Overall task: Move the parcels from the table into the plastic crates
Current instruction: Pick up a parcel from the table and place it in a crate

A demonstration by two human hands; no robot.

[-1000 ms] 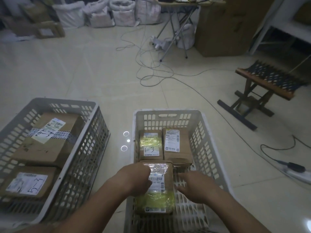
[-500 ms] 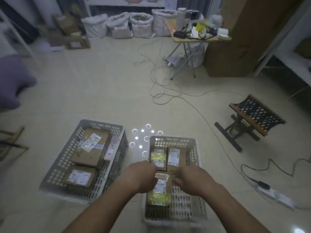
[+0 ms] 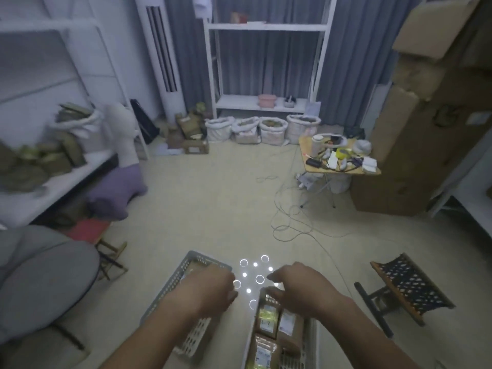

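Both hands lifted off taped brown cardboard parcels (image 3: 267,322) in right grey plastic crate (image 3: 311,344) | left hand (image 3: 210,291), right hand (image 3: 300,286) hold nothing, fingers loosely curled | likely returning for more; left grey plastic crate (image 3: 186,267) beside.

Tiled floor (image 3: 213,198) under two crates (image 3: 170,286), cables (image 3: 290,222)

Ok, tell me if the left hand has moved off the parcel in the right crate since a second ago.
Yes. The left hand has left the parcel and now hangs over the left crate, empty.
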